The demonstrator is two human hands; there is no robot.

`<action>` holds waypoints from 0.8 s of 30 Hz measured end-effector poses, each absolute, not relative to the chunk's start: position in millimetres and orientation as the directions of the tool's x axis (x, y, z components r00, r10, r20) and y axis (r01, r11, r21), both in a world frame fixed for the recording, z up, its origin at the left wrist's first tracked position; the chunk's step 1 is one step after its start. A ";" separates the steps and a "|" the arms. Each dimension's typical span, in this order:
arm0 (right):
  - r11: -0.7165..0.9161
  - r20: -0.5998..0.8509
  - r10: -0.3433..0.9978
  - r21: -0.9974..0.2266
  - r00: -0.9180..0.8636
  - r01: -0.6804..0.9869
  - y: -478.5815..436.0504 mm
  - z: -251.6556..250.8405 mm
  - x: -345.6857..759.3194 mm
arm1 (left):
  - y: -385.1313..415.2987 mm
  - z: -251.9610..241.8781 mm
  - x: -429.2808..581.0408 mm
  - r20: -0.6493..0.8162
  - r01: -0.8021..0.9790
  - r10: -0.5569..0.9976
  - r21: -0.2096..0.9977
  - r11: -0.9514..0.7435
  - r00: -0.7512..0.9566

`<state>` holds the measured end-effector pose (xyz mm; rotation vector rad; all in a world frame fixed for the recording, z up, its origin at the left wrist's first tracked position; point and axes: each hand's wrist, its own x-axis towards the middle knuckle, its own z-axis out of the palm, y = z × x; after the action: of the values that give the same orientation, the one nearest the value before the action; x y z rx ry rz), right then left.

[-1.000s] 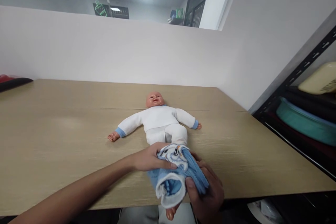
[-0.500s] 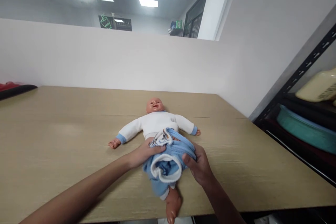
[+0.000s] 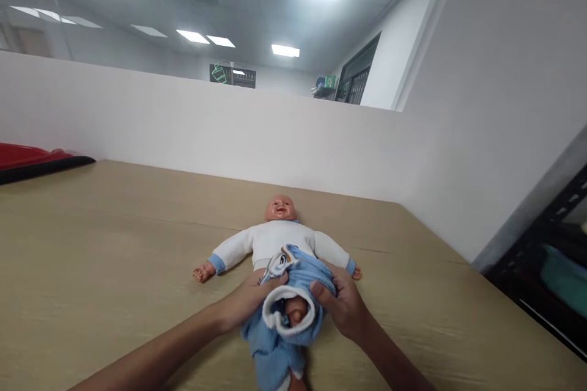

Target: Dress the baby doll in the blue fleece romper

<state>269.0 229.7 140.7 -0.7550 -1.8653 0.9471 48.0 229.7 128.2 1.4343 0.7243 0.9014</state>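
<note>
A baby doll [image 3: 282, 241] lies on its back on the table, head away from me, arms spread, in a white top with blue cuffs. Light blue pants [image 3: 270, 348] with white cuffs cover its legs. From the left, my left hand [image 3: 259, 293] grips the bunched cloth, thumb on top. On the other side my right hand [image 3: 342, 299] is closed on the same pants, thumb pressed on the fabric. Between the hands a white-edged leg opening faces me, and the doll's foot [image 3: 296, 310] shows inside it. The other leg, at the bottom edge, is clothed to the ankle.
The wooden table [image 3: 114, 244] meets a white wall [image 3: 206, 134] with a glass pane above. A red item with a black edge [image 3: 46, 162] sits at the far left. At the right stands a black metal shelf [image 3: 541, 275] holding a teal basin [image 3: 568, 278].
The doll's foot has come into view inside the leg opening, which was filled with blue cloth before. Both hands keep hold of the pants. My view has tilted up.
</note>
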 end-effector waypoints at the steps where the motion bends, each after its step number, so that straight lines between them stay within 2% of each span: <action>1: 0.519 0.429 0.810 -0.842 -0.401 0.148 232.6 136.0 269.0 | 230.2 128.1 49.0 0.108 -0.084 0.868 0.994 -0.076 0.486; 6: 0.546 0.494 0.838 -0.766 -0.233 0.340 235.4 112.2 266.8 | 228.9 130.5 47.8 0.079 -0.071 0.879 0.996 -0.052 0.470; 9: 0.577 0.581 0.802 -0.696 -0.137 0.428 229.8 100.2 264.2 | 229.9 126.2 40.3 0.062 -0.021 0.885 0.998 -0.059 0.462; 13: 0.733 0.735 0.644 -0.515 -0.212 0.444 221.8 90.2 265.3 | 231.9 117.4 27.8 0.034 -0.003 0.885 0.999 -0.036 0.465; 17: 0.807 0.795 0.526 -0.353 -0.302 0.474 223.1 84.8 274.2 | 233.8 115.7 20.6 0.106 -0.115 0.787 0.992 -0.045 0.608; 20: 0.824 0.788 0.511 -0.336 -0.343 0.457 227.6 84.1 278.5 | 236.6 117.5 18.8 0.142 -0.127 0.738 0.989 -0.078 0.660; 24: 0.836 0.808 0.506 -0.374 -0.302 0.401 229.5 89.3 274.8 | 238.2 122.1 18.1 0.069 -0.008 0.766 0.996 -0.083 0.639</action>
<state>274.8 229.5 89.3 -0.6757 -1.9312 0.1214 18.1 238.2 122.1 1.5329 0.6560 0.7261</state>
